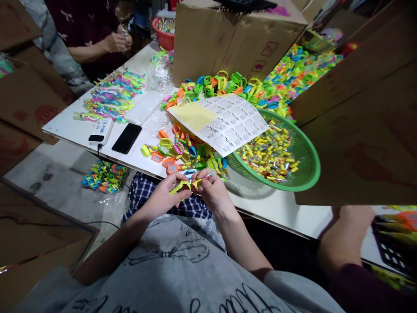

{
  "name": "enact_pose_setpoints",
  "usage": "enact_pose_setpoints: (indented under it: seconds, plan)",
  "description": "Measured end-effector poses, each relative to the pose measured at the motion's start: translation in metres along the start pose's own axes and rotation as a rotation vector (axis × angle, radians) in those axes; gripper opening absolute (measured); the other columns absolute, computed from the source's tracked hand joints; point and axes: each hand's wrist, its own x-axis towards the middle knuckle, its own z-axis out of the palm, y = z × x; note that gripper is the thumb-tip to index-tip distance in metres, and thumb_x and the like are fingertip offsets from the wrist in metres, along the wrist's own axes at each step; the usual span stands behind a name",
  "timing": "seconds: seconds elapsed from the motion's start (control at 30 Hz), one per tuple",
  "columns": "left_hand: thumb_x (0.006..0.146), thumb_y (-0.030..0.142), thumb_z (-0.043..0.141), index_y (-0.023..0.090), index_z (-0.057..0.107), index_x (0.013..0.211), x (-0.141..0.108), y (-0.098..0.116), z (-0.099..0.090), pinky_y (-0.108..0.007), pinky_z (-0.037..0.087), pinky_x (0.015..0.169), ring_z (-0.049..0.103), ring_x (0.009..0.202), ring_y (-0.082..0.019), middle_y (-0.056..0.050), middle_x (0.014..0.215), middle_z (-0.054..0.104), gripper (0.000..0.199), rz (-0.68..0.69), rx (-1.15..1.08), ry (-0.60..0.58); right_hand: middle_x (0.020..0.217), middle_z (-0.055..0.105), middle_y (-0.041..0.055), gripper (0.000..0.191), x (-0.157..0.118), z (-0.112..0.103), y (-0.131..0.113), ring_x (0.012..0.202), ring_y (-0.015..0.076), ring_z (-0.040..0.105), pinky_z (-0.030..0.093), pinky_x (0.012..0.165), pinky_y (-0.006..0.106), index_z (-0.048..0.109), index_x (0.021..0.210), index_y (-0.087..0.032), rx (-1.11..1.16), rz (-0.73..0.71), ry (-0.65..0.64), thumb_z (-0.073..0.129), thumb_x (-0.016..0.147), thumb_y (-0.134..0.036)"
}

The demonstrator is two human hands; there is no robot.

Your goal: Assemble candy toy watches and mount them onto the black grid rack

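My left hand [164, 195] is closed on a yellow plastic toy watch [178, 187] at the table's front edge, above my lap. Close against it, my right hand [214, 192] pinches a small tube with a yellow end [196, 184]. Fingers partly cover both pieces, so I cannot tell whether they are joined. Just beyond my hands lies a loose pile of coloured toy watches [169, 164], mixed with small yellow-capped tubes. To the right, a green basket [308, 176] holds many such tubes. A sheet of printed stickers [233, 124] rests across the pile and the basket's rim.
A black phone [127, 138] and a white power bank [100, 131] lie left, near bundled colourful pieces [112, 95]. A large carton [234, 41] stands behind more toy watches. Another carton [361, 130] blocks the right. Another person's hands [119, 41] work far left; a person's arm [345, 239] reaches in right.
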Motion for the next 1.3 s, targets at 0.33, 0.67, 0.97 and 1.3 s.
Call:
enact_pose_setpoints:
  seconds: [0.33, 0.67, 0.97, 1.3]
  plan:
    - [0.072, 0.024, 0.065, 0.020, 0.051, 0.086, -0.001, 0.004, 0.002, -0.028, 0.048, 0.068, 0.059, 0.078, -0.013, -0.001, 0.086, 0.062, 0.020, 0.089, 0.118, 0.013, 0.076, 0.064, -0.0001, 0.035, -0.003, -0.006, -0.008, 0.059, 0.0128, 0.058, 0.049, 0.053, 0.027, 0.059, 0.073, -0.021, -0.147, -0.057, -0.052, 0.079, 0.060, -0.047]
    - [0.074, 0.025, 0.065, 0.019, 0.057, 0.084, -0.012, 0.007, 0.001, -0.027, 0.046, 0.072, 0.058, 0.077, -0.014, -0.002, 0.081, 0.062, 0.014, 0.524, 0.586, 0.218, 0.085, 0.068, 0.0026, 0.025, -0.023, 0.014, -0.022, 0.084, 0.0175, 0.064, 0.052, 0.077, 0.035, 0.056, 0.080, -0.022, -0.325, -0.231, -0.069, 0.074, 0.072, -0.037]
    - [0.075, 0.018, 0.064, 0.018, 0.055, 0.084, -0.014, 0.004, 0.007, -0.025, 0.046, 0.071, 0.058, 0.075, -0.013, -0.001, 0.080, 0.061, 0.012, 0.656, 0.562, 0.219, 0.086, 0.066, 0.0016, 0.019, -0.027, 0.016, -0.021, 0.083, 0.0152, 0.063, 0.053, 0.074, 0.033, 0.054, 0.082, -0.023, -0.296, -0.318, -0.086, 0.071, 0.077, -0.030]
    - [0.074, 0.043, 0.064, 0.017, 0.055, 0.100, 0.042, -0.017, -0.028, -0.021, 0.045, 0.059, 0.056, 0.065, -0.010, -0.001, 0.084, 0.059, 0.038, 0.188, 0.091, 0.368, 0.118, 0.057, 0.0097, 0.050, 0.003, -0.091, -0.080, 0.097, 0.0198, 0.060, 0.048, 0.089, 0.039, 0.046, 0.121, -0.024, -0.910, -0.399, 0.204, 0.067, 0.077, -0.035]
